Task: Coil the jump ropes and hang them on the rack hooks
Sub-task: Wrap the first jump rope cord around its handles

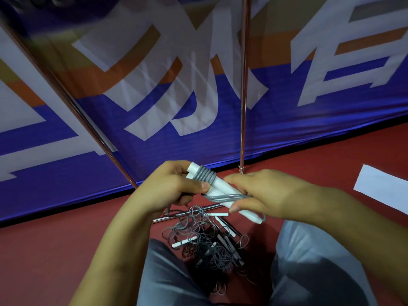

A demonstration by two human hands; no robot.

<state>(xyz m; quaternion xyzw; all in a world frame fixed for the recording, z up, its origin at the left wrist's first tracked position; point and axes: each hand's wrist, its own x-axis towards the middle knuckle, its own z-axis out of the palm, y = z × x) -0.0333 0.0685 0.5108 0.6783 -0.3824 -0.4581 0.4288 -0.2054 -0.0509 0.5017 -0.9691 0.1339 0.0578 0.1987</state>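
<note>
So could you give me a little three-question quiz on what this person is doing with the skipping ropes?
1. True or false: the grey cord is wound around two white handles held side by side.
2. Where do the ropes not yet coiled lie? A) hung on the metal pole B) in a tangled pile on the red floor between the knees C) on the white paper
3. Fill in: the left hand grips the handles at the wound end, while the right hand holds the loose ____.

Key:
1. True.
2. B: the tangled pile lies on the red floor, below the hands.
3. Cord.
</note>
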